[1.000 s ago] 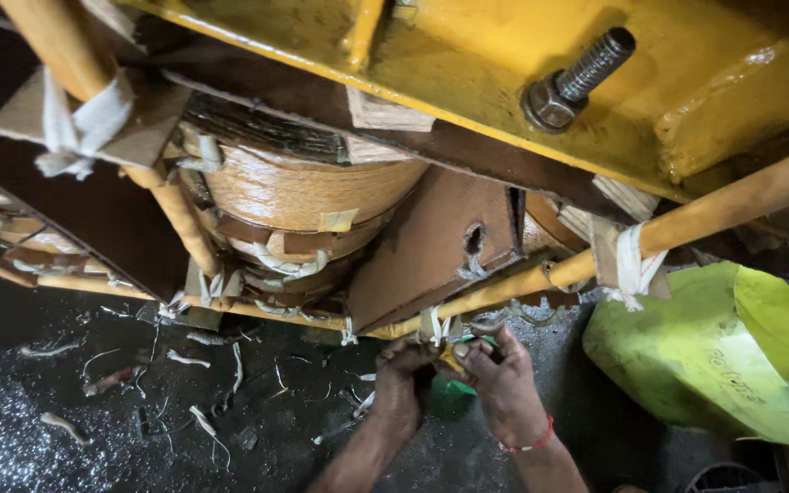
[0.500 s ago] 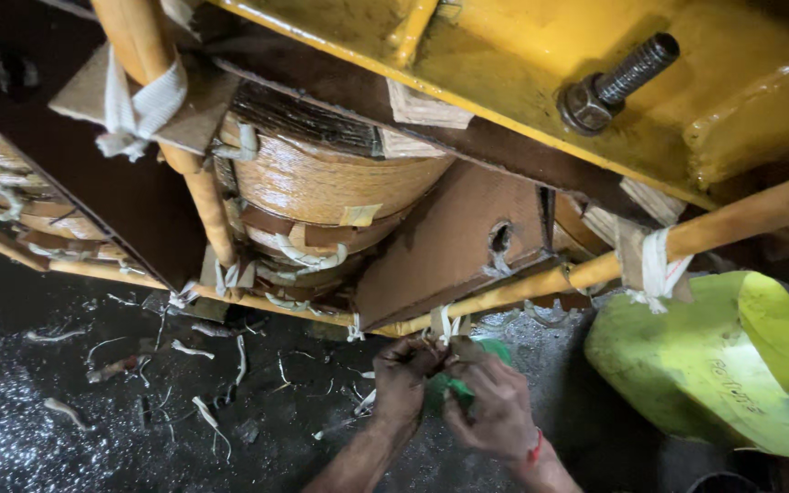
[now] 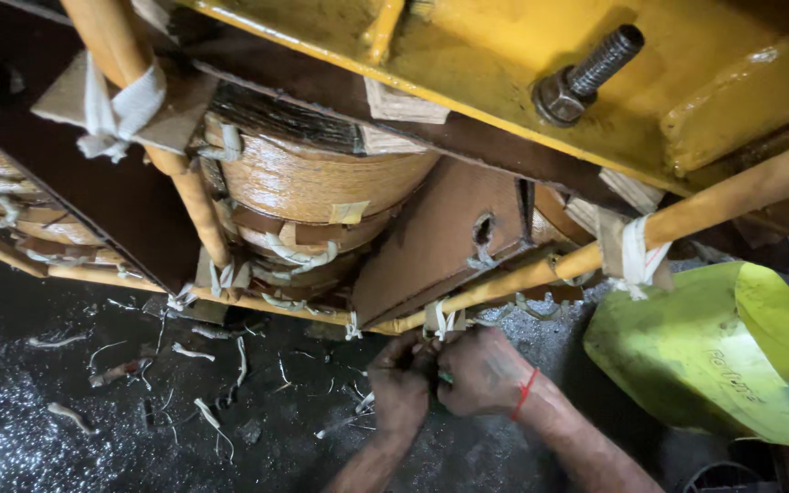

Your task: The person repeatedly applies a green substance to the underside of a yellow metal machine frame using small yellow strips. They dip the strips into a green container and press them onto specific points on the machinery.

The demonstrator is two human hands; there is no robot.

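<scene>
At nine o'clock, white tape scraps lay scattered on the dark wet floor. At centre, a round coil wound in brown glossy paper sat under a yellow-painted steel frame carrying a threaded grey bolt. At six o'clock the left hand and right hand, fingers curled narrow and touching, pinched a white cloth tie knotted around a tan sleeved rod; a small green object between them was mostly hidden. At four o'clock lay a crumpled yellow-green sheet.

Dark, glistening floor strewn with white tape scraps.
</scene>
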